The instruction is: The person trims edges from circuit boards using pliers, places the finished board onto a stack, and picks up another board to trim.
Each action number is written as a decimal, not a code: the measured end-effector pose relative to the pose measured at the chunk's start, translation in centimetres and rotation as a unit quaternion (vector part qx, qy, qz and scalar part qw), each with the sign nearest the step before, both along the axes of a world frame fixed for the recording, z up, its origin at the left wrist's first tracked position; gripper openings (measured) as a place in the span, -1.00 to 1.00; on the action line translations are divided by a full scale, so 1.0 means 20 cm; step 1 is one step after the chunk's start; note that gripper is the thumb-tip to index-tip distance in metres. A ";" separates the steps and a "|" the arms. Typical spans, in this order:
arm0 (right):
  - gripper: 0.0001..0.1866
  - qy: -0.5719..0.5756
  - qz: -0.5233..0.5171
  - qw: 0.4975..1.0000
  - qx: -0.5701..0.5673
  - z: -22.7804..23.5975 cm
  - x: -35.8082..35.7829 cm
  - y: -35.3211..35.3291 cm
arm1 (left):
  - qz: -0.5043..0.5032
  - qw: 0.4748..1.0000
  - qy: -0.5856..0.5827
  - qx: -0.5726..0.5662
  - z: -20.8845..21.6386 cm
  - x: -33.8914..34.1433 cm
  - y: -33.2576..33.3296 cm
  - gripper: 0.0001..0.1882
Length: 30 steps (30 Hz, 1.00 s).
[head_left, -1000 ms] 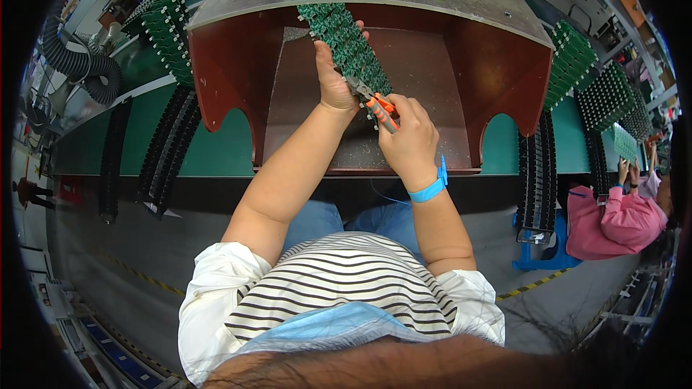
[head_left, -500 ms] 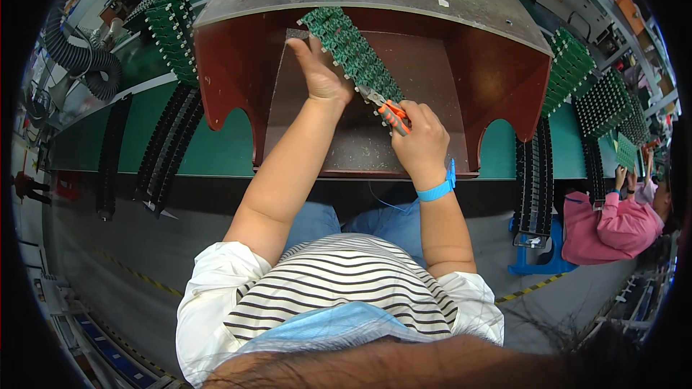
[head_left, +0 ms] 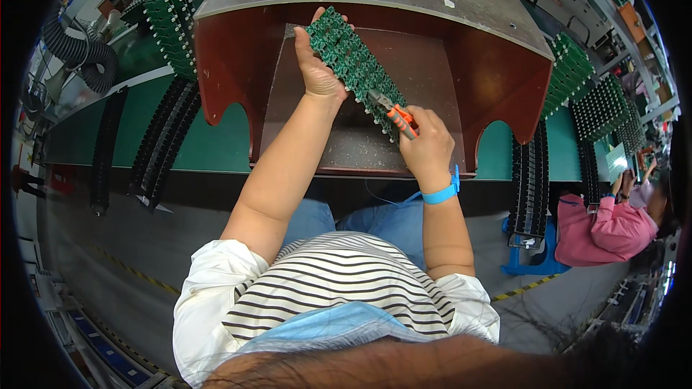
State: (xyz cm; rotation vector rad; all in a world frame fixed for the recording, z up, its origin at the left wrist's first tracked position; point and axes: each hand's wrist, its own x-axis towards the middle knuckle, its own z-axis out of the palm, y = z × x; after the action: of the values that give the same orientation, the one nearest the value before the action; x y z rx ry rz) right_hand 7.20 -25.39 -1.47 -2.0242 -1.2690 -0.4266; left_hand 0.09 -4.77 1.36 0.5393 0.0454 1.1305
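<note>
My left hand grips a long green circuit board panel from beneath, thumb along its left edge and fingertips showing past its far end. The panel slants from far left to near right, populated with small parts and lined with pale metal tabs along its left edge. My right hand, with a blue wrist strap, is closed around orange-and-grey handled cutting pliers. Their metal jaws lie over the panel's lower half; whether they touch it, I cannot tell.
A dark red open-fronted box with a grey top surrounds my hands on a green bench. Upright green boards and black racks stand left, with more boards right. A person in pink sits at far right.
The panel has turned slightly, showing more of its face, and my left fingertips now show at its far end. The pliers have shifted a little toward me and to the right.
</note>
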 end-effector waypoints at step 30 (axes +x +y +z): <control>-0.65 -0.023 0.006 1.000 0.007 0.03 -0.08 0.07 | -0.002 0.999 -0.026 0.021 -0.02 0.01 -0.01 -0.22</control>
State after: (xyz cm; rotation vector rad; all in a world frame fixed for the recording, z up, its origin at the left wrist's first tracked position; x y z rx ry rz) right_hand 5.57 -23.99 -0.91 -2.0051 -1.3012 -0.4786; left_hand 0.26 -4.98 0.89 0.5477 -0.0241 1.1434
